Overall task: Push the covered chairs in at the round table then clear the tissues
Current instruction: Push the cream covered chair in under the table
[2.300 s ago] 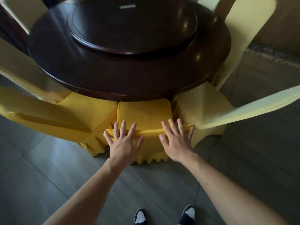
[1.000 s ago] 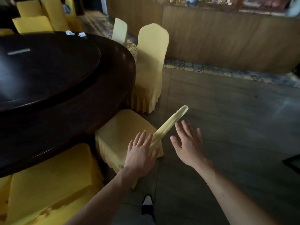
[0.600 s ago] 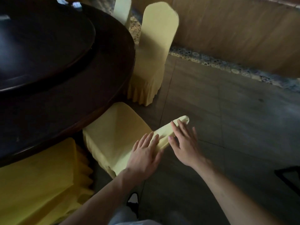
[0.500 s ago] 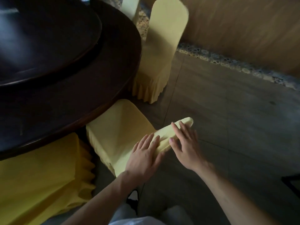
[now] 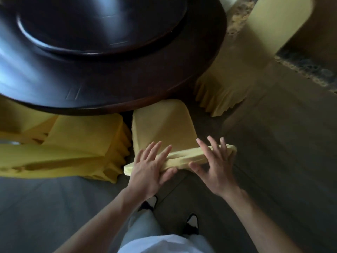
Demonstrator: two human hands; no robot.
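the left hand [image 5: 149,172] lies flat on the top edge of the covered chair [image 5: 164,125] at the centre of the frame, fingers straight and spread, thumb tucked under the rail, so it presses more than it grips. the right hand [image 5: 215,167] lies on the same edge just to the right, fingers fanned and straight, thumb out toward the left hand; it holds nothing and only bears on the cloth. the chair's seat reaches toward the round desk [image 5: 109,88] and its front slips under the dark rim, but much of the seat shows outside it, so i judge this chair is mid-push and not yet home. to the left of the frame a second covered chair [image 5: 76,143] sits close against the desk, seemingly in place already. at the upper right a third covered chair [image 5: 255,52] stands by the rim with its back upright; whether it needs more pushing i cannot tell. no tissues show anywhere in this view, so the clearing step seems to be still ahead. the desk carries a raised round turntable [image 5: 102,26], blurred and bare where it shows. there are no containers in view. below the hands, on the grey floor [image 5: 273,143], the person's dark shoes [image 5: 191,221] show.
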